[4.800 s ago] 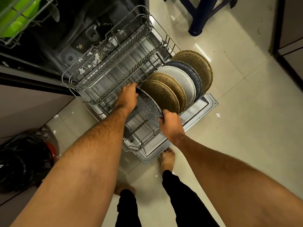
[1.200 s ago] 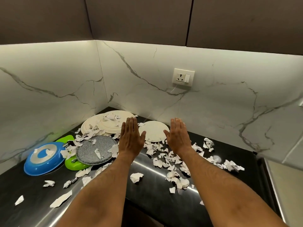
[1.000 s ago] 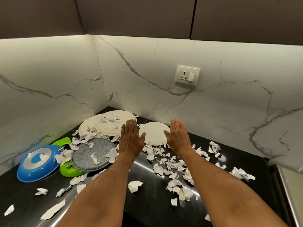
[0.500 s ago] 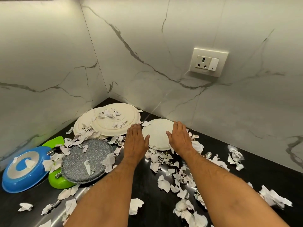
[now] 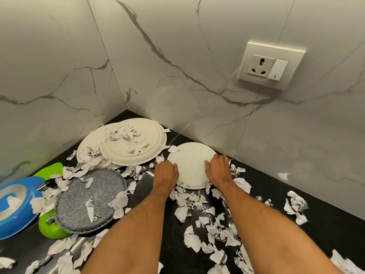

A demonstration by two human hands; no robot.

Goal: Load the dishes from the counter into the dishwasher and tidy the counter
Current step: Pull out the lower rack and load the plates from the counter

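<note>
- Small round white speckled plate [image 5: 190,165]: it lies face-down, it seems, flat on the black glossy bench [image 5: 325,224] in the middle of the frame, close to the marble back wall [image 5: 256,145], with torn paper scraps [image 5: 197,206] touching its near edge.
- Left hand [image 5: 165,175] has its fingers curled at the plate's left rim; right hand [image 5: 218,171] is curled over the right rim, thumb on top. Both look to be taking hold, though whether fingertips are under the edge I cannot tell.
- Handling, as I judge it: stiff, light to moderate in weight, smooth and probably breakable if dropped. Lying flat, it offers only the thin rim, so opposite edges are the sensible grip.
- Loose scraps near the rim may slip under fingers or ride along.
- Left of frame wait two large cream plates [image 5: 136,143], a grey speckled plate [image 5: 88,200], a green dish [image 5: 49,228] and a blue bowl [image 5: 11,206].
</note>
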